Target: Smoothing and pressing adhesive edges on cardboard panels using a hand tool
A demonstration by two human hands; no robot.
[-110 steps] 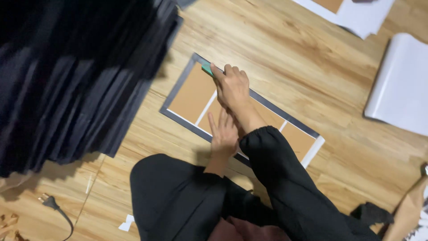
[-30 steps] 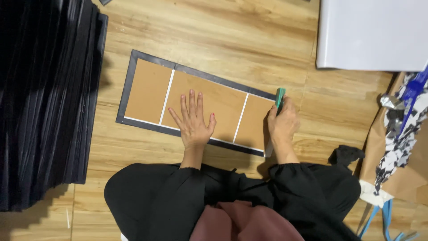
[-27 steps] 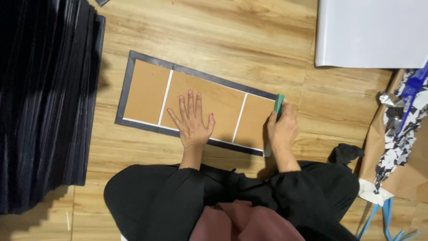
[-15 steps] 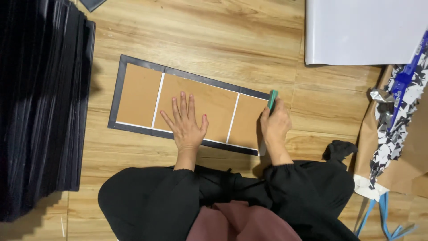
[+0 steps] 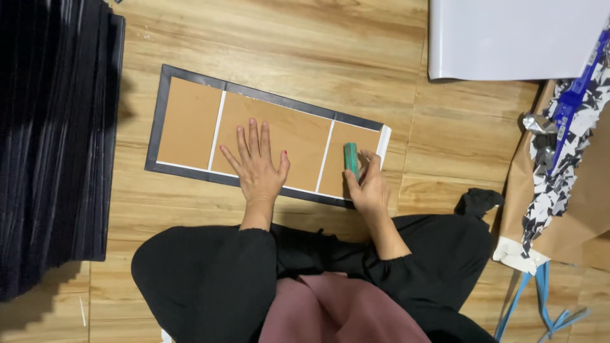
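Left hand (image 5: 257,170) flat, fingers spread, pressed on middle brown panel of black-edged board (image 5: 190,124) on wooden floor (image 5: 318,57). Right hand (image 5: 367,187) closed around small green block (image 5: 351,160) — on board's 3 o'clock panel. Black stack (image 5: 54,140) at 9 o'clock.

A brown paper bag (image 5: 572,209) lies open at the floor's right edge, well right of the right hand (image 5: 368,187) gripping a small green tool (image 5: 351,160). Black-and-white patterned wrapping (image 5: 559,171) and a long blue packet (image 5: 579,89) spill across its top. No labels, signs or screens are in sight.
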